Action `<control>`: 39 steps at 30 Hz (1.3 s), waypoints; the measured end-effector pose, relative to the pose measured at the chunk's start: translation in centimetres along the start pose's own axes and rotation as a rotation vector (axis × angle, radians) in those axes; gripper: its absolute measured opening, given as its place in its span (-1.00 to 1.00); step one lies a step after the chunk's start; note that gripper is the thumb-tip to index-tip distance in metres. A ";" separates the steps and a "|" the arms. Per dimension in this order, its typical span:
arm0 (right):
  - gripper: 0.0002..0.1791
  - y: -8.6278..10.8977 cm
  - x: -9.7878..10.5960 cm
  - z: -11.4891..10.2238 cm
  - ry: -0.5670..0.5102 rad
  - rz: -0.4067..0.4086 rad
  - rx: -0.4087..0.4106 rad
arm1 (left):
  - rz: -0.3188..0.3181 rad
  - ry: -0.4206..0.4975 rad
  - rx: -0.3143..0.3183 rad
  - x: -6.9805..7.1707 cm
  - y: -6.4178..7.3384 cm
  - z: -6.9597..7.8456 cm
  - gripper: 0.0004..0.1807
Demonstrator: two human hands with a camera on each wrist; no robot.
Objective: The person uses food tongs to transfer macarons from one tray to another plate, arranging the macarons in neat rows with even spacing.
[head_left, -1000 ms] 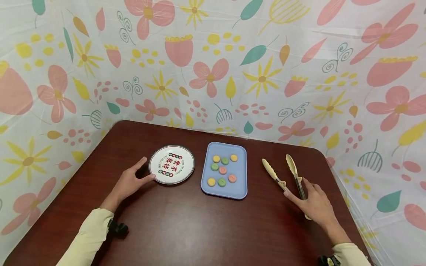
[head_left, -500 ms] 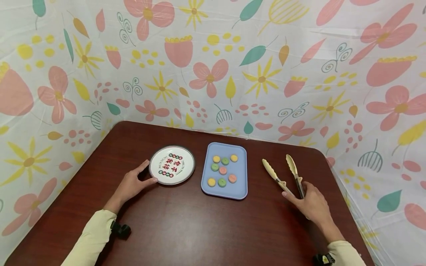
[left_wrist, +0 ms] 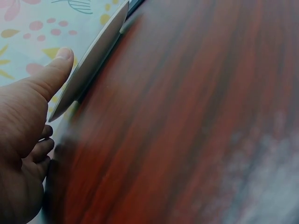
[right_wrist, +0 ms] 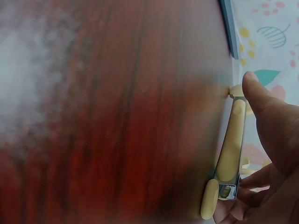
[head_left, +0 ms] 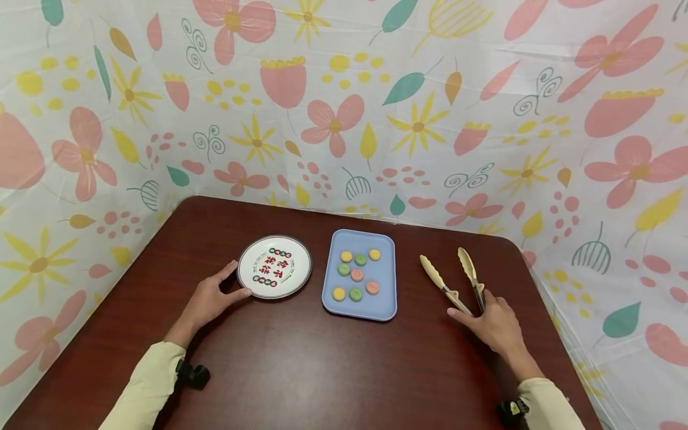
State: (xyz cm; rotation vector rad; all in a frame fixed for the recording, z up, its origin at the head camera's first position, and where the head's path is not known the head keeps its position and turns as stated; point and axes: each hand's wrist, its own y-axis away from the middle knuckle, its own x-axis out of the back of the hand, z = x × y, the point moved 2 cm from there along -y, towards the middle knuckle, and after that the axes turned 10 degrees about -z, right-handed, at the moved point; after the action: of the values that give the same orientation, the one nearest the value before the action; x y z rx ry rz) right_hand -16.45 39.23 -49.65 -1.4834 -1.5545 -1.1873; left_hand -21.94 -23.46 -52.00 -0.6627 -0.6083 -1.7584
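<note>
A white round plate [head_left: 301, 269] with a dark rim line and red printed characters lies at the left. My left hand [head_left: 211, 300] is at its left rim, thumb and fingers spread around the edge. In the left wrist view, the thumb stands straight beside the plate [left_wrist: 93, 60]. Metal tongs [head_left: 438, 278] with cream tips lie spread on the right of the table. Over their handle end is my right hand [head_left: 497, 325], thumb on one side and fingers on the other. The right wrist view shows the tongs [right_wrist: 232, 140] between the straight thumb and the loosely bent fingers.
Between plate and tongs lies a blue rectangular tray [head_left: 359, 239] with several small round yellow, green and pink pieces that look like macarons. The dark wooden table [head_left: 344, 382] meets a flower-printed cloth [head_left: 344, 167] at its back and sides.
My right hand has shifted slightly left and forward over the tongs' handle end, hiding it. My left hand has stayed at the plate's rim. The head view has turned slightly.
</note>
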 end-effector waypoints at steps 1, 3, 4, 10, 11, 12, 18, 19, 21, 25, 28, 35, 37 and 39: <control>0.40 -0.1 0.0 0.0 0.001 -0.004 -0.006 | 0.000 -0.004 0.000 0.0 0.0 0.0 0.11; 0.43 -0.2 -0.1 -0.1 0.007 -0.013 -0.015 | 0.000 -0.012 0.000 0.0 0.0 0.0 0.11; 0.44 -0.2 -0.1 -0.1 0.009 -0.019 -0.020 | 0.003 -0.015 0.001 0.0 0.0 0.1 0.11; 0.37 -0.7 -0.3 -0.2 0.022 0.001 -0.020 | 0.028 -0.030 0.007 -0.2 -0.2 0.1 0.10; 0.35 -0.7 -0.3 -0.2 0.023 0.009 -0.017 | 0.032 -0.029 0.008 -0.2 -0.2 0.1 0.09; 0.32 -0.8 -0.3 -0.2 0.024 0.013 -0.016 | 0.034 -0.028 0.010 -0.2 -0.2 0.1 0.09; 0.21 -1.0 -0.2 -0.1 0.034 0.001 -0.024 | 0.038 -0.016 0.012 -0.3 -0.2 0.2 0.09; 0.20 -1.0 -0.1 -0.2 0.038 0.001 -0.022 | 0.038 -0.017 0.010 -0.3 -0.2 0.2 0.09; 0.18 -1.0 0.1 -0.2 0.044 -0.002 -0.017 | 0.039 -0.018 0.009 -0.3 -0.2 0.2 0.09; 0.12 -1.0 0.6 -0.3 0.048 -0.017 -0.006 | 0.040 -0.025 0.004 -0.3 -0.2 0.2 0.09; 0.09 -1.0 1.3 -0.3 0.051 -0.032 0.006 | 0.036 -0.028 0.004 -0.3 -0.3 0.1 0.09; -0.09 -1.1 2.6 -0.2 0.030 -0.039 0.026 | 0.035 -0.024 -0.001 -0.3 -0.2 0.0 0.09; -0.11 -1.1 3.0 -0.1 0.022 -0.038 0.020 | 0.034 -0.025 -0.003 -0.3 -0.2 0.0 0.09; -0.16 -1.1 3.4 -0.1 0.018 -0.028 0.024 | 0.032 -0.027 -0.001 -0.3 -0.2 0.0 0.09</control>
State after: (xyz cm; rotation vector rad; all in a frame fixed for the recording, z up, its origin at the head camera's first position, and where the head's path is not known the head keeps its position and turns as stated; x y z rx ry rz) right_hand -17.95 40.43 -46.66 -1.4363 -1.5773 -1.1905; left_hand -22.04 -23.21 -52.17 -0.6948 -0.6122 -1.7222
